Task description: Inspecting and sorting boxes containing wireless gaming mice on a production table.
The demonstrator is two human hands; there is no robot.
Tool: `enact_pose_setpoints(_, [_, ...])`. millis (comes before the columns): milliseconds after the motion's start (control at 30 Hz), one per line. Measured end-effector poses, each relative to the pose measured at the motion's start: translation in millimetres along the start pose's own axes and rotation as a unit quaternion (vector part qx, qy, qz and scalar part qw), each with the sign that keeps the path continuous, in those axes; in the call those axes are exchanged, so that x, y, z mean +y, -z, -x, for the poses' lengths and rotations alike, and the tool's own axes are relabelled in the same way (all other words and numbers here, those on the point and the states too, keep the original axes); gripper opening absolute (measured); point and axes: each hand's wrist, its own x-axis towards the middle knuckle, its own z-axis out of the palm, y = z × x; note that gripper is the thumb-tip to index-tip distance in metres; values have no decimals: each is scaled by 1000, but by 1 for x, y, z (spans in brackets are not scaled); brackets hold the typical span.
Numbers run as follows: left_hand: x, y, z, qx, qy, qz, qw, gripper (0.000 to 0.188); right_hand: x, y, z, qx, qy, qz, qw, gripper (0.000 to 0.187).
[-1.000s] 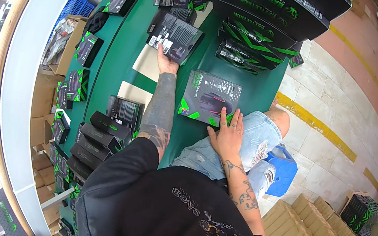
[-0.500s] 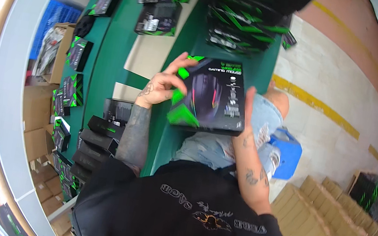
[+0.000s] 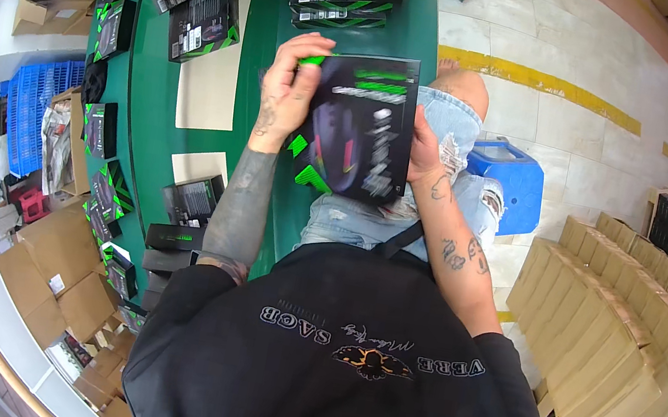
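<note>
The darkly tattooed left forearm is extended ahead of the black-shirted torso, its bare left hand held with bent fingers. The line-tattooed right forearm is slanted inward ahead of the torso; the bare right hand is held nearer the torso than the left, its fingers mostly hidden.

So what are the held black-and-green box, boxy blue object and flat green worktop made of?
Held black-and-green rectangular box: probably smooth printed cardboard, from its flat faces and straight edges, though blurred.
Boxy blue object: likely moulded plastic, given its even colour and recessed top.
Flat green worktop: smooth, even-coloured sheet; rubber or laminate, I can't tell.
</note>
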Motion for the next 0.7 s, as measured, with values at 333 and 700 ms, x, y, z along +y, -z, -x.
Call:
enact_pose_setpoints(333, [-10,15,1,-98,-72,508,853,57,3,23,13,-60,44,46,996,67])
enact_pose_setpoints(700, [26,51,0,-195,406,45,892,50,-15,4,-7,-1,-55,-110,992,76])
